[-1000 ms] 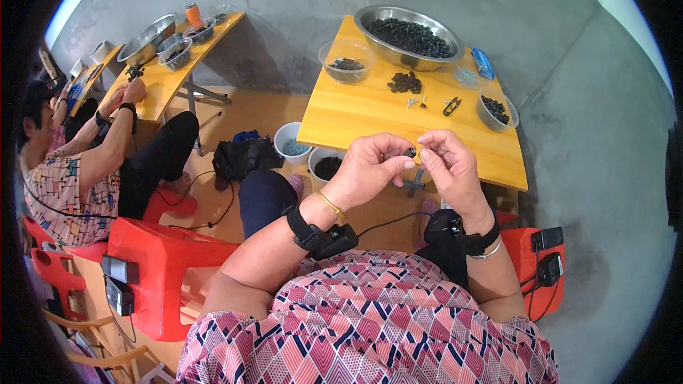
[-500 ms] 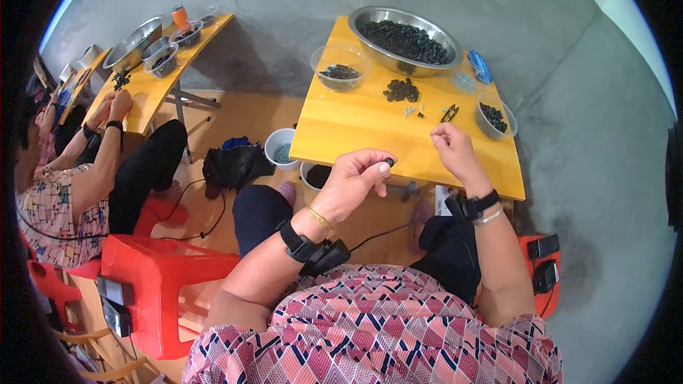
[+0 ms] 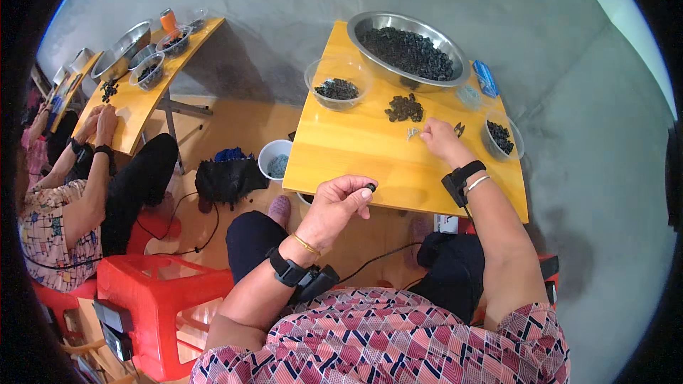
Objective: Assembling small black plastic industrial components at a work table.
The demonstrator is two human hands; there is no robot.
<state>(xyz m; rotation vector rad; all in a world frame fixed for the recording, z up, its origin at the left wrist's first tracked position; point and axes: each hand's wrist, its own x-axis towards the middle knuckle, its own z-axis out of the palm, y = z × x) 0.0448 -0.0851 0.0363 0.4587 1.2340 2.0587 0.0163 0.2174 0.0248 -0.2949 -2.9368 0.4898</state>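
Observation:
My left hand [image 3: 333, 208], in front of the table's near edge, pinches a small black part [image 3: 371, 187] between thumb and forefinger. Over the yellow table [image 3: 348, 156], my right hand [image 3: 442, 141] has its fingertips drawn together; whatever is in them is hidden. Just left of those fingertips lie a few small whitish pieces [image 3: 413, 133]. A flat pile of black parts [image 3: 404, 108] is a little farther off. Black thread snips [image 3: 459, 130] show partly behind my right hand.
A large steel bowl [image 3: 461, 64] of black parts stands at the back. Clear plastic tubs with black parts sit at the left [image 3: 313, 85] and right [image 3: 519, 146], near a blue packet [image 3: 485, 78]. Left, another person [image 3: 89, 192] works at a second table; a white bucket [image 3: 265, 153] stands between.
My right hand has moved forward and left, to the whitish pieces beside the pile. My left hand, still pinching the black part, sits slightly lower and farther left in the view.

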